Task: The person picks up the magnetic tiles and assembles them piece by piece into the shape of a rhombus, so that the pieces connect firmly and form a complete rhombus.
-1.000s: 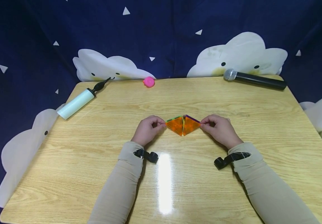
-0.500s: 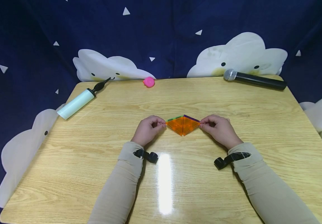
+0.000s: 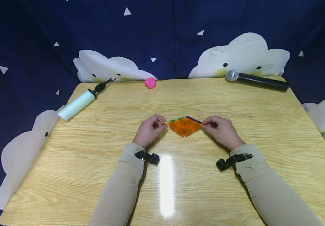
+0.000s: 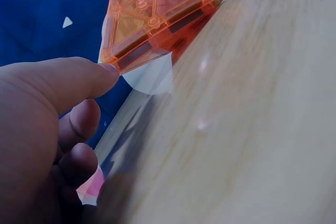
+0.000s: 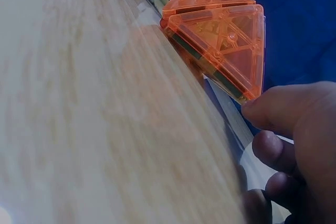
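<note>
Two translucent orange triangular magnetic tiles, a left one and a right one, stand side by side at mid-table, their inner edges together. A green edge shows behind the left tile and a purple edge behind the right. My right hand pinches the outer corner of the right tile between thumb and forefinger. At the opposite corner is my left hand, its forefinger raised apart from the thumb. In the left wrist view that thumb touches the left tile's corner. Faces behind the orange tiles are mostly hidden.
On the wooden table lie a pale blue hand pump at the back left, a pink round object at the back edge and a black microphone at the back right. A dark blue curtain hangs behind.
The gap between the two orange tiles has closed, and they now meet along their inner edges. My left forefinger has lifted off the left tile's corner. The right hand keeps its pinch.
</note>
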`<action>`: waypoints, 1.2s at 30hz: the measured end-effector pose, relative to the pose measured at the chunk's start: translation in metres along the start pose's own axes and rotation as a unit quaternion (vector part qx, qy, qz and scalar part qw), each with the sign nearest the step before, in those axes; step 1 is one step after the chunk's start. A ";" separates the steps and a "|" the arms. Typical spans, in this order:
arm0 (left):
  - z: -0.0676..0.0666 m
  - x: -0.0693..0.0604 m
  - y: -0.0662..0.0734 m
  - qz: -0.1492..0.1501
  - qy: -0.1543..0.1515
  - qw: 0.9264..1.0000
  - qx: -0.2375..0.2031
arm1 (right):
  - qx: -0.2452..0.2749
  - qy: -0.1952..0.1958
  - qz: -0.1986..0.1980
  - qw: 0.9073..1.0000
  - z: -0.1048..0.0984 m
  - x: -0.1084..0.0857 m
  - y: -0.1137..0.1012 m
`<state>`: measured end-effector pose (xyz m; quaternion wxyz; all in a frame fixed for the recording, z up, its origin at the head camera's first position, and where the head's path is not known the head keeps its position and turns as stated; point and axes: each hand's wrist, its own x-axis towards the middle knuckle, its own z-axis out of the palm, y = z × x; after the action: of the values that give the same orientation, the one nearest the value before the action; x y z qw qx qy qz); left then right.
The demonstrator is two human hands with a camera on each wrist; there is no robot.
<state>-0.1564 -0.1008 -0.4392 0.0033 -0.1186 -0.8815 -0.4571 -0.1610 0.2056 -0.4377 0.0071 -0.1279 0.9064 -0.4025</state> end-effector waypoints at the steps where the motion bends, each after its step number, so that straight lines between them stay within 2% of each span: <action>1: 0.000 0.000 0.000 0.000 -0.001 1.000 -0.001 | -0.001 0.002 0.001 1.000 0.000 0.000 0.000; 7: 0.001 0.002 0.000 0.001 -0.001 1.000 -0.007 | 0.000 0.013 0.003 1.000 -0.002 0.001 0.001; 14: 0.005 0.002 0.003 0.008 -0.004 1.000 0.001 | 0.014 -0.005 0.014 1.000 -0.003 0.001 0.000; 21: 0.014 0.003 0.011 0.028 0.011 0.997 0.071 | 0.001 -0.006 -0.013 1.000 0.001 0.002 0.004; 24: 0.015 0.003 0.012 0.034 0.024 0.995 0.087 | -0.011 -0.001 -0.024 1.000 0.003 0.003 0.004; 31: 0.015 0.004 0.011 0.036 0.048 0.996 0.073 | -0.024 0.015 -0.024 0.999 0.006 0.006 0.001; 36: 0.016 0.006 0.009 0.043 0.058 0.997 0.033 | -0.041 0.017 -0.008 0.999 0.008 0.009 0.001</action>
<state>-0.1582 -0.0814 -0.4406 0.0775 -0.1293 -0.8885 -0.4334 -0.1689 0.1979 -0.4428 -0.0170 -0.1285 0.9211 -0.3672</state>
